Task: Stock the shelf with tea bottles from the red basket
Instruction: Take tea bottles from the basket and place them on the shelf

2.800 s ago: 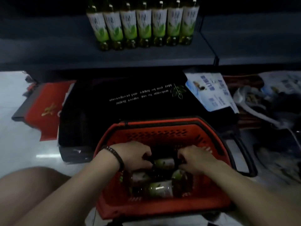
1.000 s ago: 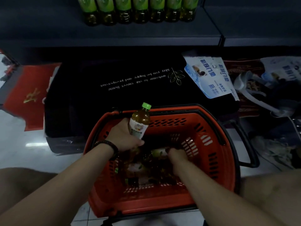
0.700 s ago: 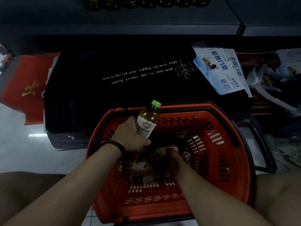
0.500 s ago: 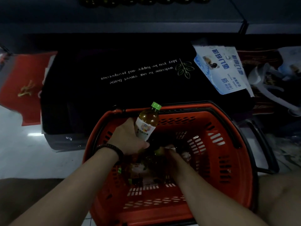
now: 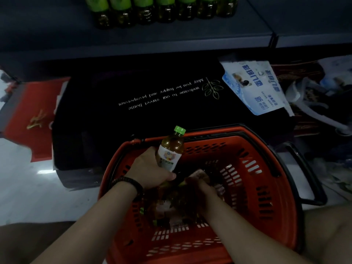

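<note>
The left hand (image 5: 148,168) grips a tea bottle (image 5: 170,151) around its lower body, holding it tilted with its green cap up over the far left part of the red basket (image 5: 282,216). The right hand (image 5: 198,181) reaches down inside the basket among the bottles lying there (image 5: 171,206); its grasp is too dim to tell. Beyond the basket, the shelf (image 5: 57,31) carries a row of bottles (image 5: 163,10).
</note>
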### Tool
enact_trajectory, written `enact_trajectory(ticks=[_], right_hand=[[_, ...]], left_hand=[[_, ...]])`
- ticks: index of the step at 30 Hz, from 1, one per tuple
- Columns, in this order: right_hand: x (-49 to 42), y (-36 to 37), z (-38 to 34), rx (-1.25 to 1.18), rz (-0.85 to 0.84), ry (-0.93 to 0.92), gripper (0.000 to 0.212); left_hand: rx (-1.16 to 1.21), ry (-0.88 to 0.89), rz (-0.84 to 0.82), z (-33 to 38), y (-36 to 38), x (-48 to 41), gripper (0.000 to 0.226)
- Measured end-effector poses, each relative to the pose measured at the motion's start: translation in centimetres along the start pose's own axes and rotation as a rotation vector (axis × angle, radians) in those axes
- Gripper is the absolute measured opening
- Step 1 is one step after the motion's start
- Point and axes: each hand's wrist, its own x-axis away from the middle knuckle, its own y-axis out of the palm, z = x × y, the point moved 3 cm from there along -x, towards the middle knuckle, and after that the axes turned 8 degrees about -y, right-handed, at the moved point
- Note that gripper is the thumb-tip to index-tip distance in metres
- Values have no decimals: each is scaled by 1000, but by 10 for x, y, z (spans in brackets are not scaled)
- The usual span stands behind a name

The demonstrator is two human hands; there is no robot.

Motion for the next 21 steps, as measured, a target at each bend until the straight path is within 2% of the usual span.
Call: enact_trajectory(ticks=[1, 3, 5, 6, 9, 11, 13, 17, 21], right_hand=[[7, -1, -5, 54, 6, -68, 63], [27, -4, -17, 150, 6, -155, 73], [53, -1, -32, 122, -38, -185, 92], [68, 0, -41, 96, -77, -193, 94], [102, 0, -73, 75, -221, -300, 68], [127, 1, -106, 91, -267, -410, 59], [150, 3, -144, 107, -328, -521, 53], [187, 9, -209, 219, -484, -685, 45], [189, 7, -226, 250, -513, -773, 46]], left_hand=[[20, 2, 0, 2, -2, 2, 79], [53, 1, -4, 7, -6, 8, 77], [96, 5, 0, 14, -13, 15, 73], [132, 15, -3, 20, -17, 20, 70], [282, 58, -29, 36, -27, 33, 70], [396, 103, -43, 49, -36, 43, 77], [462, 181, -72, 68, -45, 56, 73], [585, 296, -95, 103, -63, 77, 46], [782, 327, -80, 122, -63, 82, 44]])
